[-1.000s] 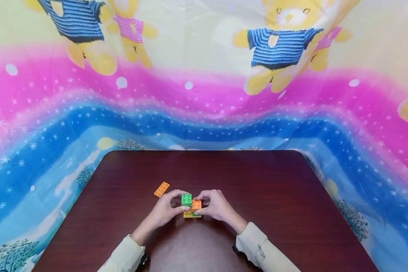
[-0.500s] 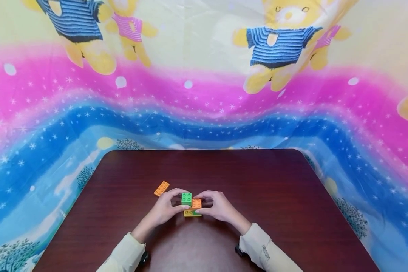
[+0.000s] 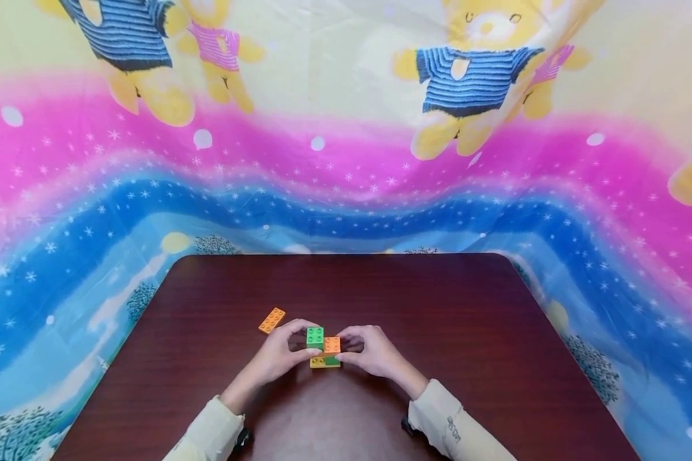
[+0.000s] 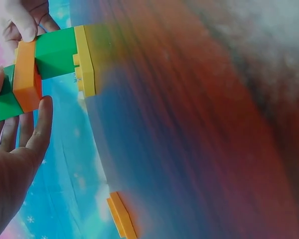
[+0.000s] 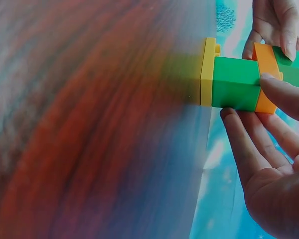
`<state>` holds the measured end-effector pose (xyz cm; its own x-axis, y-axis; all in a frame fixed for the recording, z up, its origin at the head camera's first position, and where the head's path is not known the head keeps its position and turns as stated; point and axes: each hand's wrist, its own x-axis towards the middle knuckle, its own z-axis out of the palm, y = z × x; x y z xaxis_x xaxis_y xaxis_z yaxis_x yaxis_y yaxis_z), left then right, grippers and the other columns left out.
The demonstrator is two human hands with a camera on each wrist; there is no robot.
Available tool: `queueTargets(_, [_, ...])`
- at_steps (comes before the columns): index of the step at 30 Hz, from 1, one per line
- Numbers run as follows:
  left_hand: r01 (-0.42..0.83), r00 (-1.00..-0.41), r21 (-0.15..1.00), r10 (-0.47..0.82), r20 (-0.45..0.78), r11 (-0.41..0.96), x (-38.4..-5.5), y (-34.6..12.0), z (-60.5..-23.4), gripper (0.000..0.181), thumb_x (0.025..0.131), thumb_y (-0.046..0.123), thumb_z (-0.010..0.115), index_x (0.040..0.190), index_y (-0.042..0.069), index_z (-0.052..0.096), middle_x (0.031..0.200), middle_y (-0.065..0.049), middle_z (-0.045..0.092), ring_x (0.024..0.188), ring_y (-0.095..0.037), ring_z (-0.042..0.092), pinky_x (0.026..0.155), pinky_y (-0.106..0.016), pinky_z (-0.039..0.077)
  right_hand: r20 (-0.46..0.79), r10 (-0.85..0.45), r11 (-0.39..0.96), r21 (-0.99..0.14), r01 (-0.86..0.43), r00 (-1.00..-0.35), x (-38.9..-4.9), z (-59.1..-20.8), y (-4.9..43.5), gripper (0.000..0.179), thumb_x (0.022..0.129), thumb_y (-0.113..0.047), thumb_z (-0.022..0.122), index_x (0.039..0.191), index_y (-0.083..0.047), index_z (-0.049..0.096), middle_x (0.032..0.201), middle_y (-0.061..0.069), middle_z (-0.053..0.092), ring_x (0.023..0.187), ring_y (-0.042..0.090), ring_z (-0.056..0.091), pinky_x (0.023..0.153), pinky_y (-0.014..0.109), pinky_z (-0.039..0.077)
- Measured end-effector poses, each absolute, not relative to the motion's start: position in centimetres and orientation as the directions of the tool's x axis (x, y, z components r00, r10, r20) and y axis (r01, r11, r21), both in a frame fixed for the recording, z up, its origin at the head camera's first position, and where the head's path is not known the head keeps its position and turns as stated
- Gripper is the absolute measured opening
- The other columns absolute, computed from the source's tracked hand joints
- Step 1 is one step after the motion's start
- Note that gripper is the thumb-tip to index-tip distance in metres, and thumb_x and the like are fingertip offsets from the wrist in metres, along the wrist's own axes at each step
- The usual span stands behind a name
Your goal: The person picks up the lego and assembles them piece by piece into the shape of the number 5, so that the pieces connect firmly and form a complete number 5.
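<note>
A small stack of toy building bricks stands on the table. At its base is a yellow plate brick [image 3: 318, 363], topped by a lower green brick [image 5: 235, 83] on its right part. Across that lies an orange plate brick [image 3: 332, 346], with an upper green brick [image 3: 315, 337] on its left end. My left hand [image 3: 282, 349] grips the upper green brick, thumb on the near side and fingers behind, one fingertip at the orange plate's edge. The right hand [image 3: 371, 351] curves round the other side, its thumb at the orange plate and its fingertips at the lower green brick.
Behind my left hand, a loose orange plate brick [image 3: 272, 320] lies flat on the dark brown table [image 3: 450, 301]. A patterned cloth [image 3: 346, 160] with bears and snowflakes hangs beyond the table's far edge.
The right thumb and fingertips have slid slightly rightward along the orange plate, baring more of it. The left hand and the stack have hardly moved.
</note>
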<state>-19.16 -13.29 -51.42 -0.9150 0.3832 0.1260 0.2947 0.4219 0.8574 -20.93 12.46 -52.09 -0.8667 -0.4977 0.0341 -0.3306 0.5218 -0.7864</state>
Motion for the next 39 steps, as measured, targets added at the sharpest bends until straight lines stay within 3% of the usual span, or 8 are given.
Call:
queueTargets(5, [0.322, -0.883, 0.858, 0.455, 0.119, 0.4, -19.3, -14.2, -51.6, 0.067, 0.083, 0.011, 0.087, 0.142, 0.017, 0.057, 0.133, -0.002, 0.061, 0.117, -0.025, 0.068, 0.099, -0.04, 0.058, 0.035, -0.496, 0.52, -0.788, -0.329, -0.868, -20.9, -52.0, 12.4, 0.034, 0.089, -0.023, 0.084, 0.121, -0.018, 0.075, 0.115, -0.002, 0.075, 0.098, 0.011, 0.074, 0.086, 0.028, 0.061])
queueTargets(9, [0.337, -0.883, 0.822, 0.457, 0.107, 0.459, -19.7, -15.7, -51.5, 0.077, 0.083, 0.01, 0.087, 0.15, 0.02, 0.051, 0.143, -0.005, 0.059, 0.124, -0.027, 0.065, 0.102, -0.045, 0.056, 0.03, -0.493, 0.519, -0.792, -0.321, -0.87, -20.9, -52.0, 12.4, 0.036, 0.088, -0.023, 0.085, 0.122, -0.017, 0.075, 0.116, -0.002, 0.075, 0.098, 0.009, 0.073, 0.087, 0.028, 0.061])
queueTargets(12, [0.358, -0.901, 0.766, 0.413, 0.133, 0.534, -20.2, -16.8, -51.4, 0.075, 0.086, 0.014, 0.086, 0.151, 0.023, 0.051, 0.147, -0.006, 0.059, 0.129, -0.03, 0.062, 0.104, -0.052, 0.053, 0.027, -0.49, 0.52, -0.793, -0.317, -0.871, -21.0, -52.1, 12.5, 0.037, 0.087, -0.023, 0.085, 0.122, -0.017, 0.075, 0.117, -0.001, 0.075, 0.099, 0.01, 0.073, 0.088, 0.028, 0.061])
queueTargets(17, [0.297, -0.954, 0.708, 0.231, 0.191, 0.641, -21.4, -18.6, -51.4, 0.064, 0.09, 0.019, 0.082, 0.148, 0.014, 0.055, 0.146, -0.016, 0.059, 0.134, -0.041, 0.054, 0.109, -0.064, 0.043, 0.026, -0.491, 0.52, -0.793, -0.317, -0.871, -21.0, -52.1, 12.5, 0.038, 0.088, -0.023, 0.085, 0.124, -0.017, 0.075, 0.119, -0.001, 0.074, 0.1, 0.011, 0.072, 0.088, 0.028, 0.061])
queueTargets(21, [0.163, -0.987, 0.739, 0.098, 0.13, 0.654, -22.5, -19.7, -51.7, 0.064, 0.093, 0.019, 0.08, 0.149, 0.008, 0.052, 0.145, -0.021, 0.057, 0.131, -0.042, 0.053, 0.109, -0.062, 0.044, 0.028, -0.493, 0.517, -0.794, -0.319, -0.869, -20.9, -52.2, 12.5, 0.038, 0.087, -0.022, 0.085, 0.124, -0.017, 0.075, 0.12, -0.001, 0.074, 0.099, 0.01, 0.072, 0.087, 0.027, 0.061])
queueTargets(27, [0.008, -0.999, 0.808, 0.036, -0.017, 0.589, -23.6, -20.0, -52.4, 0.07, 0.093, 0.017, 0.078, 0.153, 0.003, 0.044, 0.148, -0.023, 0.051, 0.134, -0.042, 0.05, 0.108, -0.059, 0.045, 0.034, -0.491, 0.521, -0.79, -0.324, -0.871, -21.0, -52.2, 12.4, 0.037, 0.087, -0.022, 0.085, 0.123, -0.016, 0.075, 0.119, -0.001, 0.075, 0.099, 0.01, 0.072, 0.087, 0.027, 0.06])
queueTargets(39, [-0.058, -0.995, 0.787, 0.027, -0.094, 0.614, -24.5, -19.7, -53.1, 0.07, 0.089, 0.011, 0.082, 0.149, -0.002, 0.047, 0.138, -0.024, 0.058, 0.12, -0.037, 0.057, 0.099, -0.053, 0.05, 0.026, -0.496, 0.526, -0.787, -0.324, -0.868, -21.0, -52.0, 12.4, 0.039, 0.087, -0.023, 0.085, 0.124, -0.016, 0.075, 0.117, -0.001, 0.076, 0.1, 0.01, 0.073, 0.089, 0.029, 0.061])
